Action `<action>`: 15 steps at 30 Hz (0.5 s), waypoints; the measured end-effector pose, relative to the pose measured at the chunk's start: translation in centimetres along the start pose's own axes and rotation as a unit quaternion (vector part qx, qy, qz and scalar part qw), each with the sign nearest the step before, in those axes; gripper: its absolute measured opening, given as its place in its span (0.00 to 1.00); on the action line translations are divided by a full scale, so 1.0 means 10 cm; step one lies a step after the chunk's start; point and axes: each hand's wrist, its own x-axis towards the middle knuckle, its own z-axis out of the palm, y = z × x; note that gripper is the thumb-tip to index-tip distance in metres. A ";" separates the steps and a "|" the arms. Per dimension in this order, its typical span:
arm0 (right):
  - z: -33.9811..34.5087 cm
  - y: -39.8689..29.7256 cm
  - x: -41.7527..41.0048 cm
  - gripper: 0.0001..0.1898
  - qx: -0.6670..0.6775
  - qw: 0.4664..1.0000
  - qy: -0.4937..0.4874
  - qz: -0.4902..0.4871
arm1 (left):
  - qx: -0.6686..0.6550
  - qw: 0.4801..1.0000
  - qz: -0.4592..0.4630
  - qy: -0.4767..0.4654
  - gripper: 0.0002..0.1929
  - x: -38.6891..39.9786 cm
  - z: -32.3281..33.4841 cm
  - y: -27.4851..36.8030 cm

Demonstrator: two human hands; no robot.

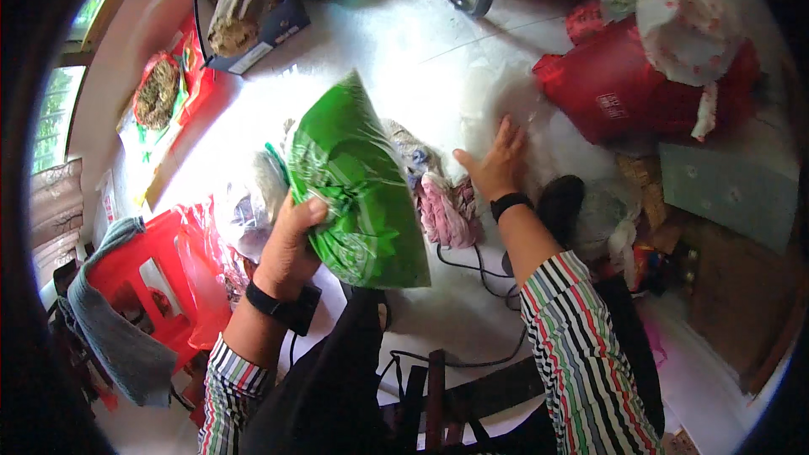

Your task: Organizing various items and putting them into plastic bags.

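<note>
My left hand [292, 234] grips a green printed plastic bag [360, 183] at its side, thumb on top near a gathered spot. What the bag holds is hidden. My right hand [499, 161], fingers spread, is over a translucent plastic bag [499, 98] on the pale floor; whether it touches the bag I cannot tell. Between my hands lie a pink cloth [445, 212] and a greyish patterned cloth [407, 145]. Left of the green bag is a clear plastic bag [253, 202] with dark contents.
A red bag [651, 82] with a white bag on it lies at the right. At upper left stands a dark box [268, 38] holding a long striped object. A red plastic stool [164, 284] with a grey towel [114, 316] is at left. Black cables [468, 363] cross the floor.
</note>
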 end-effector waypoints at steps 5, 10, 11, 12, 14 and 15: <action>0.13 0.28 0.14 0.50 0.011 0.997 0.032 -0.072 | 0.001 0.998 -0.060 0.003 0.42 -0.11 -0.10 -0.22; -0.11 0.47 0.25 0.38 0.145 0.985 -0.011 -0.095 | -0.049 0.997 -0.063 0.005 0.41 -0.19 -0.25 -0.35; -0.20 0.50 0.28 0.37 0.176 0.980 -0.039 -0.079 | -0.057 0.996 -0.063 0.002 0.41 -0.20 -0.25 -0.35; -0.30 0.57 0.32 0.36 0.208 0.974 -0.067 -0.063 | -0.063 0.996 -0.063 0.000 0.41 -0.21 -0.22 -0.32; -0.42 0.68 0.37 0.32 0.292 0.952 -0.082 -0.049 | -0.075 0.995 -0.059 -0.008 0.42 -0.20 -0.23 -0.33; -0.48 0.76 0.40 0.32 0.330 0.939 -0.099 -0.024 | -0.087 0.994 -0.059 -0.015 0.41 -0.19 -0.25 -0.35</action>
